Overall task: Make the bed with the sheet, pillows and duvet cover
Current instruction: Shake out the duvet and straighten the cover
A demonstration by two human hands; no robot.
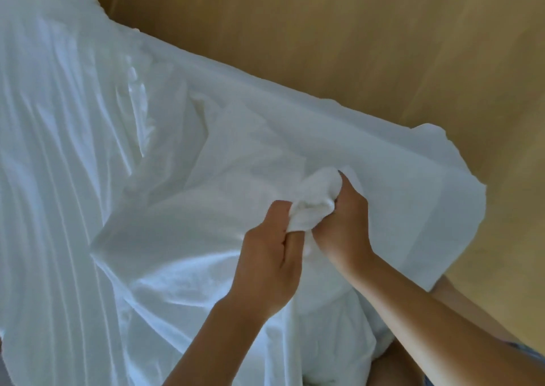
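Left hand (265, 256) and right hand (342, 226) sit close together at lower centre, fingers curled tight into white cloth. The sheet (88, 150) covers the bed across the left and middle of the frame, rumpled in long folds; wooden floor (383, 32) shows at upper right. The cloth looks light, soft and limp, unlikely to keep any shape. The gathered bunch (309, 206) between the hands seems the surest hold.

Left side of sheet (73, 179) off-frame
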